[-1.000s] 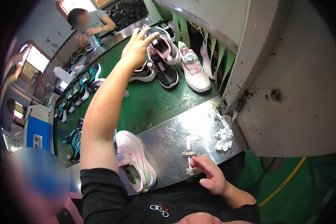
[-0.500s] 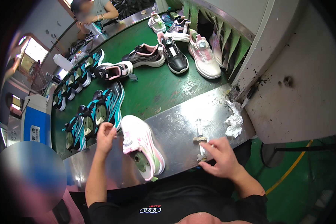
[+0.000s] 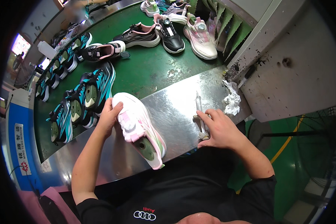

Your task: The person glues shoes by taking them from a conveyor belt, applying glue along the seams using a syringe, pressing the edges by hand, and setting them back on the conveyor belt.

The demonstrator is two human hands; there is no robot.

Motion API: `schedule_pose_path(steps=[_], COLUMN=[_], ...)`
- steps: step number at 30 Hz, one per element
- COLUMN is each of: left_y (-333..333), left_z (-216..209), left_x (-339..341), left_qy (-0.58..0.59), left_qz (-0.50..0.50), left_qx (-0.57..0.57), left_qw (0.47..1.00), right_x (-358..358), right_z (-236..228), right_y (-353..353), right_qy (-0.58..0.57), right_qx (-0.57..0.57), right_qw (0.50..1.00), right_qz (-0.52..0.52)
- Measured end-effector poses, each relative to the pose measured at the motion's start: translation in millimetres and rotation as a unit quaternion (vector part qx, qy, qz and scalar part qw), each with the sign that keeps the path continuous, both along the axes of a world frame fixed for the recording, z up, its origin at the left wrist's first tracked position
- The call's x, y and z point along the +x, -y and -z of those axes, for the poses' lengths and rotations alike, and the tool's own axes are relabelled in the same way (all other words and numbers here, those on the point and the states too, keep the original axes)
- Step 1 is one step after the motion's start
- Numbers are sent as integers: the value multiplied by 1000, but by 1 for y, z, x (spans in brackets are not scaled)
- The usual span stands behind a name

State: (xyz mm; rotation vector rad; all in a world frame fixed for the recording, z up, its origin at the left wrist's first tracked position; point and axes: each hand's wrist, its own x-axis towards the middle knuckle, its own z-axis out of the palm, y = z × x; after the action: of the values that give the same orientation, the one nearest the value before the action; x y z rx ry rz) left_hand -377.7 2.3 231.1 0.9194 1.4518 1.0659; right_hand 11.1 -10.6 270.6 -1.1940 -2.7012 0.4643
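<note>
A white and pink sneaker [image 3: 132,115] with a round dial on its tongue tilts over the metal ledge, toe pointing away from me. My left hand [image 3: 110,116] is closed on the toe's left side, thumb on top and fingers partly hidden. An olive insole shows in the shoe's opening. On the right, a slim, shiny tool with a short crossbar [image 3: 198,101] lies on the metal; its exact kind is unclear. My right hand [image 3: 221,130] is over it, index finger at the crossbar and thumb near the closer end, fingers apart.
Black and turquoise sneakers [image 3: 97,89] stand left on the green belt [image 3: 153,80]. Black and pink-white sneakers [image 3: 199,37] sit farther back, beside green flap curtains [image 3: 233,33]. Crumpled white tissue [image 3: 231,98] lies by the machine wall [image 3: 283,82]. Another person is at the far left.
My left hand has closed on the toe of the white and pink sneaker, which looks lifted and tilted. My right hand stays by the slim tool. The whole view has shifted.
</note>
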Motion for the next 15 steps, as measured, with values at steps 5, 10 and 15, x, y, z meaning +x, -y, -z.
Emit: schedule_pose_path(steps=[5, 10, 15], left_y=[33, 61, 62], left_z=[-23, -14, 11], left_x=[11, -4, -15], left_qy=[209, 370, 478], left_qz=[-24, -71, -78], left_qx=[83, 98, 40], left_qw=[974, 921, 874], right_x=[-12, -18, -24], right_z=[-5, -3, 1], right_y=[-5, 1, 8], right_qy=[52, 107, 130], right_qx=[3, -9, 17], right_qw=[999, 994, 991], right_qz=[-14, -4, 9])
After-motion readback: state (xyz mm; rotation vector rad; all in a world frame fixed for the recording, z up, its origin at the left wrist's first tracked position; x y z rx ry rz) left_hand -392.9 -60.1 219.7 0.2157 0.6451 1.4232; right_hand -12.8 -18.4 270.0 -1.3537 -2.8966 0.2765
